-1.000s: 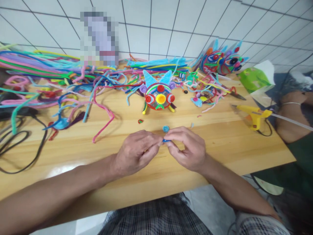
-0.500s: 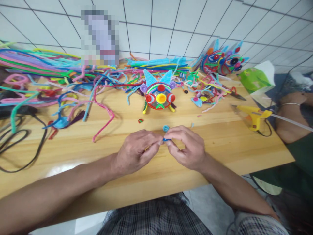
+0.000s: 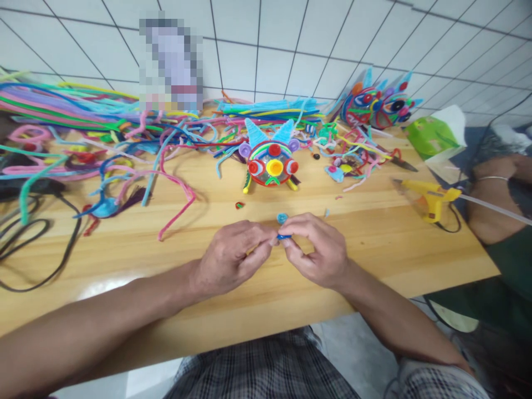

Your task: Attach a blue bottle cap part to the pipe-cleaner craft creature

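Note:
Between the fingertips of both hands is a small dark-blue coil (image 3: 284,237), seemingly wound from pipe cleaner. My left hand (image 3: 235,255) pinches its left end, and my right hand (image 3: 318,249) grips it from the right with thumb and index finger. Just beyond the fingertips a light-blue coil (image 3: 282,218) lies flat on the wooden table (image 3: 174,310). Farther back stands a colourful animal-face figure (image 3: 273,163) with two light-blue pointed ears, red-and-white round eyes and a yellow nose. A little red and green piece (image 3: 240,205) lies in front of it.
Piles of pipe cleaners (image 3: 62,111) line the back and left. A yellow glue gun (image 3: 432,197) lies at right, near pliers (image 3: 403,162) and a green packet (image 3: 436,133). More figures (image 3: 374,105) stand against the wall. A black cable (image 3: 41,285) loops at left. Another person's arm (image 3: 490,194) shows at right.
Almost nothing differs. Both hands keep their hold on the dark-blue coil, with only a slight shift of the fingers and of the camera view.

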The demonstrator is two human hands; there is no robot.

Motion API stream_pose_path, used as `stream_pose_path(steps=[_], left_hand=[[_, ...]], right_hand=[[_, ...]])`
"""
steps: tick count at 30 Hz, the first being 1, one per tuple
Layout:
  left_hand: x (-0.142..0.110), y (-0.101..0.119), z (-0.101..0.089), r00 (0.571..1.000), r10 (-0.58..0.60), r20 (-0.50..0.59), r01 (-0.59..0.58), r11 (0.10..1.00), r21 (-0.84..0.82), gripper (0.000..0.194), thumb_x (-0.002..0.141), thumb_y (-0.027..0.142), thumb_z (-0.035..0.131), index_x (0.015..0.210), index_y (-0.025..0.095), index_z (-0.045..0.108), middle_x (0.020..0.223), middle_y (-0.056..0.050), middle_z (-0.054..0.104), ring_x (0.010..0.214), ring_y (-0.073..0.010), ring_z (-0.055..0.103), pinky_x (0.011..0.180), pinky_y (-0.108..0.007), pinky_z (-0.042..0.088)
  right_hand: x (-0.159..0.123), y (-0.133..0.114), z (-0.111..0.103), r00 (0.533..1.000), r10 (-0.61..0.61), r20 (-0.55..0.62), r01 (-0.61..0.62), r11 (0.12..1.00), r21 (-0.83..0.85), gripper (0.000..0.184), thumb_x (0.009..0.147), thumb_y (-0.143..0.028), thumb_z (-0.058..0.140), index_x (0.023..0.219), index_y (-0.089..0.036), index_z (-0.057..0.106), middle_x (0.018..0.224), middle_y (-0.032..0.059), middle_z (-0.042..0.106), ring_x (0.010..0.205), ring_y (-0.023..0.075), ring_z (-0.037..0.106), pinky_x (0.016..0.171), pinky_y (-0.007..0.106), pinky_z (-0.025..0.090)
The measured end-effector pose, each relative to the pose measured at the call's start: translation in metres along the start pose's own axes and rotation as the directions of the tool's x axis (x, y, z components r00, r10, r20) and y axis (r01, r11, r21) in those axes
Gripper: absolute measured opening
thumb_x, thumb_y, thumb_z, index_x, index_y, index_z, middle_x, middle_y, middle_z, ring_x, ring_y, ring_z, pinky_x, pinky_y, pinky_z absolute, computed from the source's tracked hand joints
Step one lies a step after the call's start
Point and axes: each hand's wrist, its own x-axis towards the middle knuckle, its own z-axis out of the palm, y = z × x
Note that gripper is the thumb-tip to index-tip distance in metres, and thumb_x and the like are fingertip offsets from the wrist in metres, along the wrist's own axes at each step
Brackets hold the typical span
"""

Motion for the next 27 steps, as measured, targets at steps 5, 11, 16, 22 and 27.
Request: stream_pose_path(steps=[5,11,16,22,27], left_hand=[[-0.0012,-0.0010,0.0009,1.000,-0.029,-0.005,0.029,1.000,-0.012,0.017,0.096,0.007,0.064,0.108,0.016,0.071,0.084,-0.005,0.080,0.073,-0.0125,0.075,0.070,-0.021,0.061],[-0.0016,-0.0019,0.0014,0.999,-0.041,-0.008,0.040,0.999,-0.028,0.016,0.096,0.006,0.065,0.107,0.015,0.070,0.088,-0.005,0.081,0.075,-0.0112,0.077,0.072,-0.019,0.062],[-0.0009,-0.0008,0.0017,0.997,-0.075,-0.006,0.074,0.995,-0.061,0.016,0.096,0.006,0.064,0.107,0.015,0.071,0.089,-0.005,0.081,0.076,-0.0112,0.077,0.072,-0.018,0.062],[-0.0007,-0.0010,0.0035,0.998,-0.059,-0.015,0.058,0.997,-0.052,0.016,0.096,0.006,0.065,0.106,0.016,0.071,0.089,-0.004,0.081,0.077,-0.0111,0.077,0.072,-0.018,0.062],[-0.0036,-0.0029,0.0042,1.000,-0.017,-0.005,0.017,0.999,0.028,0.015,0.096,0.006,0.064,0.106,0.016,0.069,0.085,-0.005,0.080,0.074,-0.0132,0.076,0.069,-0.022,0.060]], right_hand=[[-0.0011,0.0004,0.0005,0.999,0.019,-0.026,-0.020,1.000,-0.014,0.037,0.086,-0.006,0.067,0.118,-0.025,0.066,0.101,0.0043,0.080,0.092,0.0189,0.078,0.082,0.033,0.066],[-0.0016,0.0009,0.0013,1.000,-0.001,-0.014,0.001,1.000,-0.012,0.030,0.088,-0.004,0.065,0.109,-0.025,0.067,0.096,0.0027,0.079,0.088,0.0169,0.077,0.081,0.031,0.065],[-0.0018,0.0012,0.0015,0.999,0.001,-0.033,-0.002,1.000,-0.014,0.035,0.088,-0.006,0.067,0.117,-0.025,0.065,0.100,0.0040,0.080,0.092,0.0182,0.078,0.081,0.033,0.066],[-0.0004,0.0014,0.0006,0.999,0.030,-0.013,-0.029,0.999,0.045,0.023,0.090,-0.011,0.068,0.110,-0.023,0.065,0.098,0.0055,0.078,0.091,0.0186,0.077,0.082,0.033,0.065],[-0.0003,0.0011,0.0031,0.998,0.061,-0.012,-0.059,0.996,0.073,0.018,0.091,-0.009,0.066,0.102,-0.024,0.065,0.093,0.0038,0.077,0.086,0.0176,0.075,0.079,0.033,0.063]])
